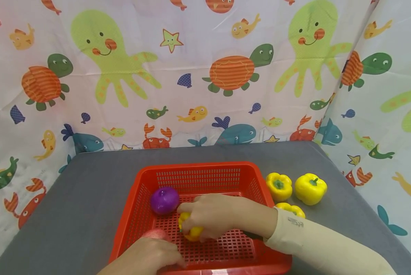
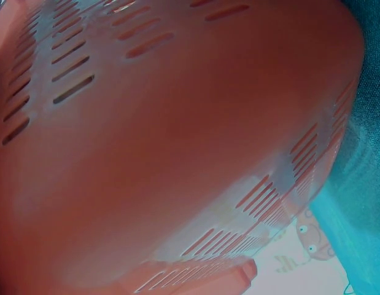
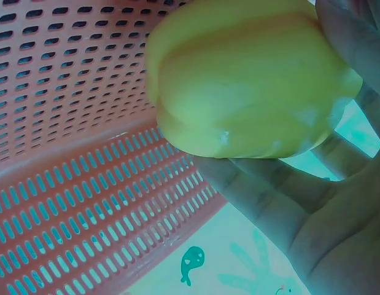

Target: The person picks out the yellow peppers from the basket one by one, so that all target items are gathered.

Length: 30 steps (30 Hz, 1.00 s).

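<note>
My right hand (image 1: pixel 210 217) grips a yellow bell pepper (image 1: pixel 193 233) inside the red basket (image 1: pixel 195 167). Close up in the right wrist view, the fingers and thumb lie around the smooth yellow pepper (image 3: pixel 245 92), with the slotted basket wall beside it. My left hand (image 1: pixel 152 254) is at the basket's front left, next to a round pinkish-red thing (image 1: pixel 156 233) that it partly covers. Whether its fingers hold anything is hidden, and the left wrist view shows only basket wall. A shiny purple round vegetable (image 1: pixel 165 200) sits in the basket's back left.
Right of the basket on the grey table (image 1: pixel 99 179) stand yellow bell peppers, one by the rim (image 1: pixel 279 186), one farther right (image 1: pixel 310 189), and one (image 1: pixel 291 209) partly behind my right sleeve. Something dark (image 1: pixel 253 235) shows beneath the right forearm. A printed curtain (image 1: pixel 191 38) surrounds the table.
</note>
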Motion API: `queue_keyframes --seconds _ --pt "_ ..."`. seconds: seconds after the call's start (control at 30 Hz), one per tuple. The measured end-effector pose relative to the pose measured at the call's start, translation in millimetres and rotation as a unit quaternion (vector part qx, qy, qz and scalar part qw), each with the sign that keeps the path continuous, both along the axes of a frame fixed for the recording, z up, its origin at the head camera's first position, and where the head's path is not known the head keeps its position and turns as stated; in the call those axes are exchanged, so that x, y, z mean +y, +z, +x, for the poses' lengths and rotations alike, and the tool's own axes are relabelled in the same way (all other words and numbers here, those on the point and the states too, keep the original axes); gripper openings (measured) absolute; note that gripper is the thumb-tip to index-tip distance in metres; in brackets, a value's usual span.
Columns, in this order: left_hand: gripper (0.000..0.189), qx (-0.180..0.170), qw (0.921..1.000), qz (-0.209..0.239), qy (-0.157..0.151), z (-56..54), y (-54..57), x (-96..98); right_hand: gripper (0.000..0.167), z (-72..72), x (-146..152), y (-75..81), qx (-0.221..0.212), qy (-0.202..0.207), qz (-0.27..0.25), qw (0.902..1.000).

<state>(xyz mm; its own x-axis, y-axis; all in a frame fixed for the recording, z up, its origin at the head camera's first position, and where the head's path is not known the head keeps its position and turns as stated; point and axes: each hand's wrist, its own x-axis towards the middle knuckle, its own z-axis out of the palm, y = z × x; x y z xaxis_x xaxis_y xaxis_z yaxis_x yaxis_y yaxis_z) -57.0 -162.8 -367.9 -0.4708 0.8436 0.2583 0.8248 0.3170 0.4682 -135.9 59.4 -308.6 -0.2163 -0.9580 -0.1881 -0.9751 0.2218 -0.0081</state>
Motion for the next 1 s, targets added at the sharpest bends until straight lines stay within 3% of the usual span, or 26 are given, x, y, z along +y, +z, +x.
queue_keyframes --seconds 0.47,0.8,1.0 --pt "0.024 -0.032 0.9994 -0.012 0.006 1.4 1.5 -0.2 0.036 6.7 21.7 5.9 -0.025 -0.023 -0.033 0.9989" --pt "0.024 -0.007 0.9999 -0.011 0.002 -0.3 0.6 0.5 0.034 7.4 31.9 9.2 -0.072 -0.058 -0.055 0.9942" --pt "0.024 -0.01 0.9998 -0.014 0.0 -0.7 1.1 0.4 0.038 9.1 38.7 11.9 -0.092 -0.078 -0.063 0.9907"
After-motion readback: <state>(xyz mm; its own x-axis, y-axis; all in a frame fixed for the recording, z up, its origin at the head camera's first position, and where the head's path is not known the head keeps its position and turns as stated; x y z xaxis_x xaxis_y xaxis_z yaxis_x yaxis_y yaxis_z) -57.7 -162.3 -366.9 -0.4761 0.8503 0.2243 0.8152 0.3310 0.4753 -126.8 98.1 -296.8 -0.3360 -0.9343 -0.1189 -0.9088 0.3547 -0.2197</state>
